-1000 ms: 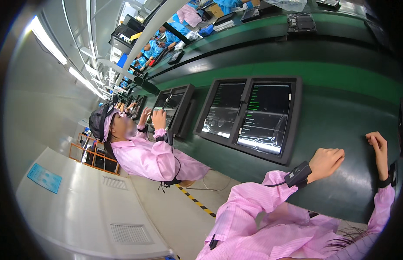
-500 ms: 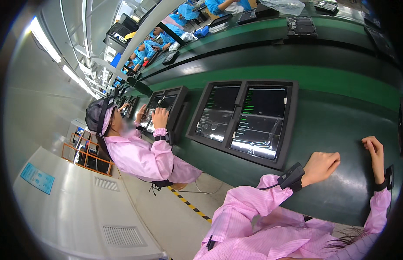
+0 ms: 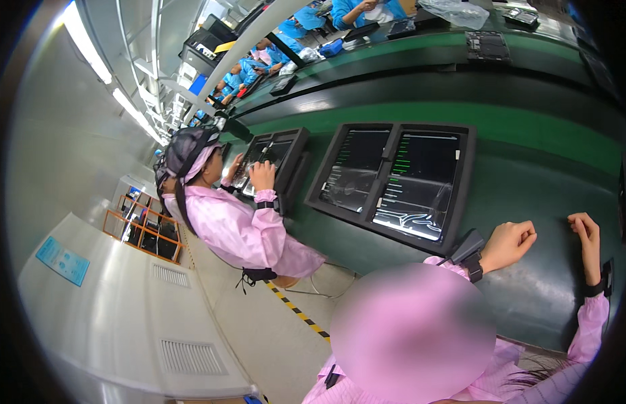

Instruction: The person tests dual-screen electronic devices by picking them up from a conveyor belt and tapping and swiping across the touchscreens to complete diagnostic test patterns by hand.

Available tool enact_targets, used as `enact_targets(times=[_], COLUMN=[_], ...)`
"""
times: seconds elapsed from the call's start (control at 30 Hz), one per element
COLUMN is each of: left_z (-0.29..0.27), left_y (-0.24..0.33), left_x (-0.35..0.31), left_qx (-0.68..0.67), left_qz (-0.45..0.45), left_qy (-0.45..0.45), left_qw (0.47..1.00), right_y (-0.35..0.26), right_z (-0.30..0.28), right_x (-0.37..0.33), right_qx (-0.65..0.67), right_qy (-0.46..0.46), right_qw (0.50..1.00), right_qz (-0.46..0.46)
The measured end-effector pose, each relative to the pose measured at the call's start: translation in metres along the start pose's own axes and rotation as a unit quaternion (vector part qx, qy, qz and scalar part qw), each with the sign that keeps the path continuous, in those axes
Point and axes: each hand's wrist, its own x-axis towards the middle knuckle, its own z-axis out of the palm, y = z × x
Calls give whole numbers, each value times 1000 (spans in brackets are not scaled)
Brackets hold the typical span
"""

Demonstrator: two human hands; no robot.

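Above the green bench, my left hand (image 3: pixel 508 246) is loosely curled into a fist, with nothing showing in it. A black device is strapped to that wrist (image 3: pixel 468 252). Farther right, my right hand (image 3: pixel 586 241) has bent fingers folded in, also with no object visible. Its wrist wears a black band (image 3: pixel 595 289). To the left of my left hand, and apart from it, lies a black padded tray (image 3: pixel 464 202). Two tablets sit side by side in it, the left tablet (image 3: pixel 355 165) and the right tablet (image 3: pixel 419 182), both screens lit with green lines under glossy film.
A co-worker in pink (image 3: pixel 242 222) works at a second tray (image 3: pixel 293 158) on the left. Along the far shelf lie an opened device (image 3: pixel 488 47), clear plastic (image 3: pixel 454 10) and a blue item (image 3: pixel 331 47). A blurred pink patch (image 3: pixel 414 330) covers my left sleeve.
The view has turned a little left, so the trays appear farther right. My left hand sits slightly higher in the picture. The co-worker's head has turned toward the bench; another head shows behind.
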Motion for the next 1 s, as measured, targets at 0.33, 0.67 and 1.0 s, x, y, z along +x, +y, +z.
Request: enact_targets(times=[0.33,0.67,1.0], left_z=[1,3,2], left_y=[1,1,1], left_x=[-4,-7,-8], left_qx=[5,7,-14], left_qz=[2,5,3], left_qy=[14,27,27], left_qw=[1000,1000,1000], right_y=[4,8,6], right_z=[-5,-6,-5], right_x=[4,2,2], right_qx=[5,18,15], right_qy=[-17,-26,-32], right_qw=[1000,999,999], right_qz=[-17,-11,-10])
